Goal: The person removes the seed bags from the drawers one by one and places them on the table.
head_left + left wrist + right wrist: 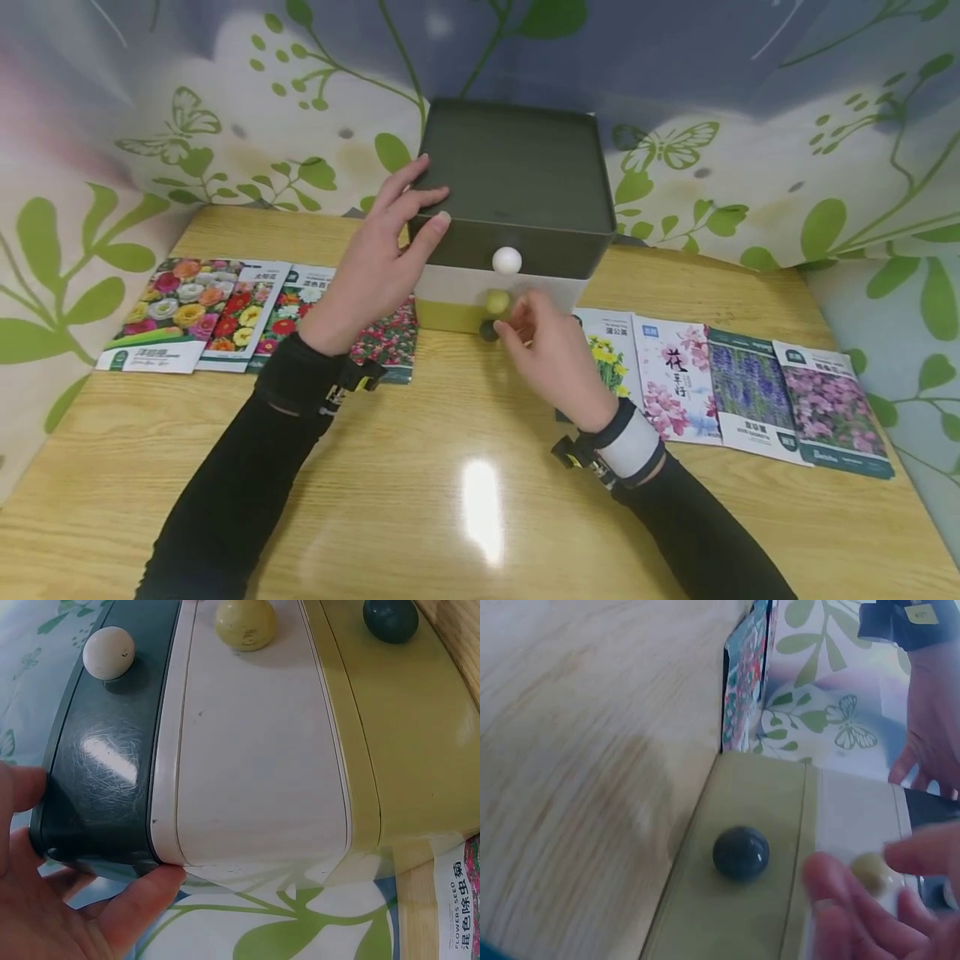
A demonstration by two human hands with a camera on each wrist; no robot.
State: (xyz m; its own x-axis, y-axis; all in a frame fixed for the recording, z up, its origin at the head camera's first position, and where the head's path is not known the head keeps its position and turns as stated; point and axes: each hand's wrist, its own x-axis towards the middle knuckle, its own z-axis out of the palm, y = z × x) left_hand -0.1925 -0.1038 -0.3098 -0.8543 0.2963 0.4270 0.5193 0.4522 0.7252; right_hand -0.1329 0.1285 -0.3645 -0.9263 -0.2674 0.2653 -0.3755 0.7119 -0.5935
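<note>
Leaf-and-butterfly sheeting (787,100) backed the wood-grained table (412,467), which carried a bright glare patch (482,508). Box (517,167) of three drawers stood at the table's back, near the sheeting. Black sleeves (232,492) cut off at the lower edge. Overlapping seed packets either side: left row (180,308) partly behind the left arm, right row (675,383) partly behind the right hand (551,354). Left hand (378,258) unclenched, fingers spread on the box's left corner. Right fingers bent around the yellow knob (497,301); blurred at the wrist view, grip or not couldn't be told. Dark knob (488,331) just below; white knob (507,260) above.
</note>
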